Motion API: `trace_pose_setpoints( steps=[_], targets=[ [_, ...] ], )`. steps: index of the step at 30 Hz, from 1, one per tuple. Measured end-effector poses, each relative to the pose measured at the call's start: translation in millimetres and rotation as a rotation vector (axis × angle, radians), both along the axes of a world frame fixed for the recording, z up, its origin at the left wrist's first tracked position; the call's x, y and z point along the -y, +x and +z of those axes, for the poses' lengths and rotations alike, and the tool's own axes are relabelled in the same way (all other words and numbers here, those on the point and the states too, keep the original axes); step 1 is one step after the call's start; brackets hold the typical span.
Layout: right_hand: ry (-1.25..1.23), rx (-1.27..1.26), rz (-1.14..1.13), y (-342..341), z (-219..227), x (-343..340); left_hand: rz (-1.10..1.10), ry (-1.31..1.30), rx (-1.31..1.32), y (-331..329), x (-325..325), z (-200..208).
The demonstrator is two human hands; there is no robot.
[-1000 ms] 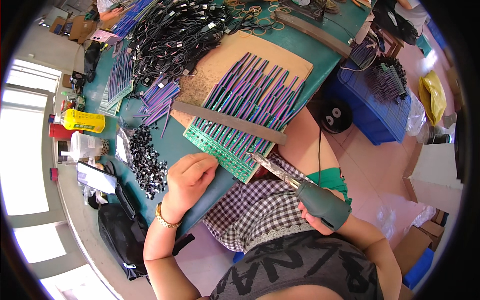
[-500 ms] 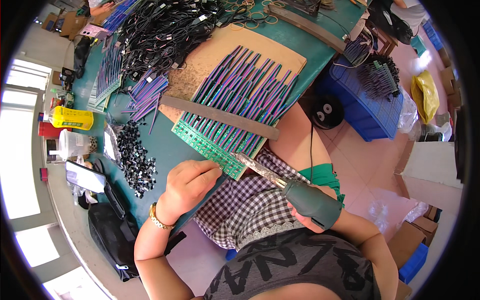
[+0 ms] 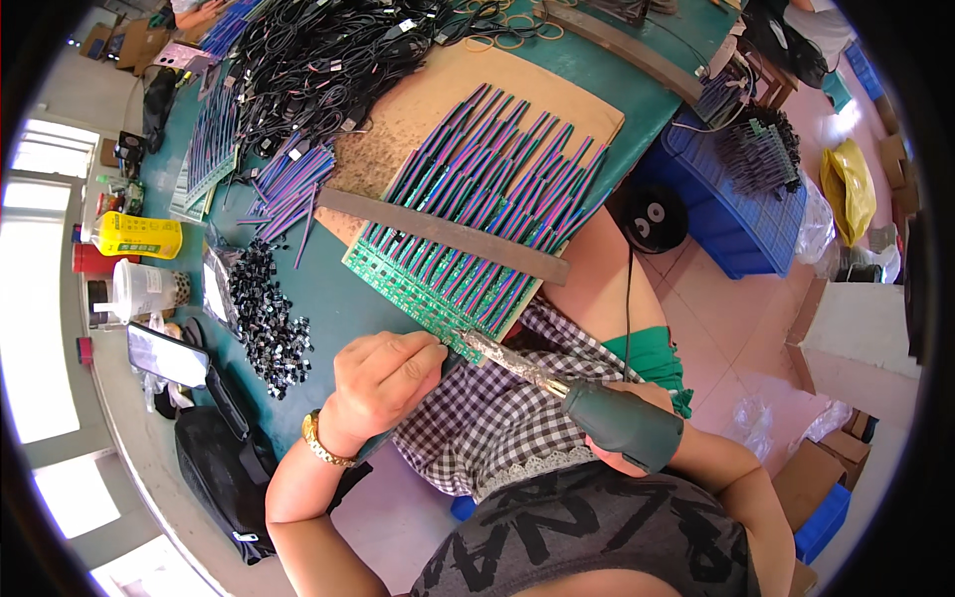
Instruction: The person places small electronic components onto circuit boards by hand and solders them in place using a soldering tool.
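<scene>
A green circuit board panel (image 3: 398,289) lies at the table's near edge, with rows of dark and purple ribbon wires (image 3: 477,189) running away from it. A flat brown bar (image 3: 448,231) rests across the wires. My right hand (image 3: 652,396) is wrapped round the dark green handle of a soldering iron (image 3: 512,364), whose tip meets the board near its close corner. Beside that tip, my left hand (image 3: 383,386) is closed in a pinch at the board's near edge. Whatever sits between those fingertips is too small or hidden to make out.
Small black connectors (image 3: 267,323) are heaped left of the board. Loose wire pieces (image 3: 293,184) and a big tangle of black cables (image 3: 318,70) lie beyond. A phone (image 3: 167,353) leans near a black bag (image 3: 214,478). A blue crate (image 3: 731,214) stands at right.
The soldering iron's tip has moved nearer to me along the board, towards its close corner. My left hand has shifted slightly nearer, still pinching.
</scene>
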State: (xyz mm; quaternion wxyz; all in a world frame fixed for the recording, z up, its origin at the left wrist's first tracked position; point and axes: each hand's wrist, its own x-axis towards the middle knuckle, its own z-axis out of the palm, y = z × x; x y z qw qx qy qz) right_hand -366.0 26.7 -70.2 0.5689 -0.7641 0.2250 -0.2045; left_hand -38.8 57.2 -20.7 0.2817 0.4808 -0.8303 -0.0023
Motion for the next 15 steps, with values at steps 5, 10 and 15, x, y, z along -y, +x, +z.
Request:
trace_pose_setpoints(
  steps=[5, 10, 15],
  targets=[
    [-0.270, 0.020, -0.022, 7.9, 12.7, 9.1, 0.008, 0.036, -0.038, 0.8, -1.8, -1.6],
    [-0.320, -0.108, 0.051, 7.5, 16.0, 7.1, 0.003, 0.018, -0.050, 2.6, -0.9, -3.2],
    [0.214, -0.211, -0.094, 6.3, 10.3, -5.1, -0.037, 0.023, -0.023, 6.8, -0.8, -2.5]
  ],
)
